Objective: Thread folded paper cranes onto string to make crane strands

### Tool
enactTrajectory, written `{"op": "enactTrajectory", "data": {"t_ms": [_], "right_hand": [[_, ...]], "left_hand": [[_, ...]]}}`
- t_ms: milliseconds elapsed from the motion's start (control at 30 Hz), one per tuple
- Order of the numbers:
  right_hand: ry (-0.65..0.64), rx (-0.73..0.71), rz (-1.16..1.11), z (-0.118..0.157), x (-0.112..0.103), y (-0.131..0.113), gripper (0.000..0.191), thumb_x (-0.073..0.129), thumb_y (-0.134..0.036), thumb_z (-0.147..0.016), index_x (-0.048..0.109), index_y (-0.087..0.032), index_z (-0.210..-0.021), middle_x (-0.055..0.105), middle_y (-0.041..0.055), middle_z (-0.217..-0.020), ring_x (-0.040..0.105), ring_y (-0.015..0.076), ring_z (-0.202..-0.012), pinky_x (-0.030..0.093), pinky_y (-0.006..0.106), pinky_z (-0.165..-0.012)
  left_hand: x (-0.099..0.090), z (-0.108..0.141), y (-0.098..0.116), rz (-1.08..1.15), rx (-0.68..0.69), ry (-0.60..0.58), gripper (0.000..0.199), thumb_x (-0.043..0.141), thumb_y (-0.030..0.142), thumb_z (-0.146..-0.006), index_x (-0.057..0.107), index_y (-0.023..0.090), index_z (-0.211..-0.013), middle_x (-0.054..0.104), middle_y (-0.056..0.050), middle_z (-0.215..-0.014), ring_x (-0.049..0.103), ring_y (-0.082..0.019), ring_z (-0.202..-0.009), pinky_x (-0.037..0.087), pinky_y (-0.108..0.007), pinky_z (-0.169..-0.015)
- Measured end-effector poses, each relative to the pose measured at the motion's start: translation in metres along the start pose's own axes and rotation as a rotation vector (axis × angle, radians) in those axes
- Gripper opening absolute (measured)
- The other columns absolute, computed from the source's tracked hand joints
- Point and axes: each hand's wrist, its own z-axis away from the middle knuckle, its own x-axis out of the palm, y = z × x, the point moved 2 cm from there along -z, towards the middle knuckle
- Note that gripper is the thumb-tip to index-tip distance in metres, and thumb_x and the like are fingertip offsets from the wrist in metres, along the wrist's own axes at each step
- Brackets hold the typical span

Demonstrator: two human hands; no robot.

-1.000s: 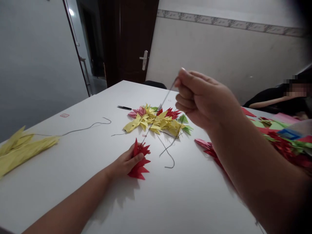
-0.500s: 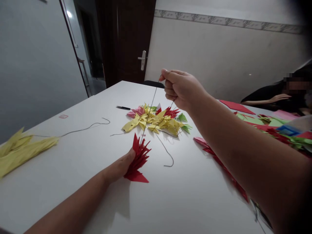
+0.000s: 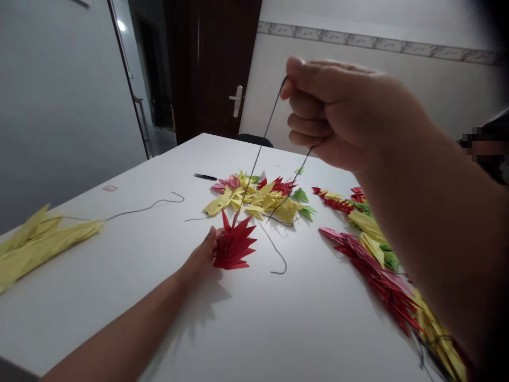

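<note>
Fanned, pointed red folded paper (image 3: 237, 244) is held by my left hand (image 3: 204, 248), its fingers closed on the paper's left side above the white table (image 3: 254, 329). A dark string (image 3: 260, 148) runs from the paper up to my right hand (image 3: 334, 106), which is raised high and closed, pinching the string between thumb and forefinger. A second length of the string hangs from below the curled fingers toward the table. Behind the red paper lies a pile of yellow folded pieces (image 3: 274, 201), with red, pink and green ones among them.
Yellow folded strips (image 3: 51, 249) lie at the left with a wavy string (image 3: 147, 206). A small black tool (image 3: 205, 176) rests behind. Red and pink folded strips (image 3: 369, 270) lie at the right. Another person is partly visible at the right edge.
My right hand has risen and come nearer the camera, drawing the string upward. My left hand has moved slightly up, and the red paper has turned and shows its fanned face.
</note>
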Motion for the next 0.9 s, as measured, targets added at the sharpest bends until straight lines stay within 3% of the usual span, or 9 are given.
{"op": "enactTrajectory", "data": {"t_ms": [200,433,567,733,900], "right_hand": [[-0.015,-0.017,0.023,0.001,0.001,-0.004,0.029,0.041,-0.024,-0.093,0.045,-0.015,-0.066,0.016,-0.0086,-0.041,0.011,0.0018,-0.035,0.008,0.019,-0.037],[-0.023,0.013,0.03,-0.001,0.008,0.001,0.03,0.042,-0.024,-0.093,0.045,-0.015,-0.065,0.014,-0.009,-0.041,0.011,0.0012,-0.034,0.008,0.019,-0.037],[-0.055,-0.009,0.036,-0.002,0.012,-0.001,0.031,0.039,-0.023,-0.094,0.044,-0.015,-0.065,0.014,-0.0089,-0.04,0.01,0.0022,-0.035,0.007,0.019,-0.037],[-0.131,-0.027,0.055,-0.003,0.015,0.001,0.027,0.041,-0.022,-0.093,0.047,-0.014,-0.067,0.017,-0.0088,-0.041,0.012,0.0018,-0.035,0.01,0.018,-0.036],[-0.144,-0.027,0.042,-0.005,0.015,0.008,0.026,0.046,-0.024,-0.091,0.05,-0.014,-0.067,0.018,-0.0087,-0.042,0.014,0.0012,-0.035,0.014,0.017,-0.036]], "left_hand": [[-0.002,-0.003,0.001,-0.105,-0.022,0.14,0.071,0.032,0.072,-0.076,0.051,0.014,-0.112,0.054,-0.014,-0.116,0.055,-0.026,-0.099,0.046,-0.034,-0.073],[-0.001,-0.002,-0.001,-0.17,-0.039,-0.053,0.075,0.045,0.073,-0.069,0.047,0.015,-0.116,0.053,-0.016,-0.114,0.059,-0.024,-0.086,0.047,-0.03,-0.061],[-0.002,0.0,-0.002,-0.154,0.005,-0.115,0.077,0.055,0.07,-0.064,0.045,0.019,-0.121,0.054,-0.015,-0.116,0.057,-0.027,-0.096,0.048,-0.035,-0.073],[0.002,0.001,-0.005,0.04,-0.043,-0.191,0.068,0.052,0.071,-0.065,0.054,0.023,-0.113,0.056,-0.01,-0.116,0.053,-0.026,-0.107,0.045,-0.039,-0.087],[0.0,0.001,-0.005,0.023,-0.097,-0.182,0.066,0.054,0.07,-0.064,0.058,0.021,-0.106,0.062,-0.011,-0.103,0.06,-0.026,-0.091,0.049,-0.037,-0.074]]}}
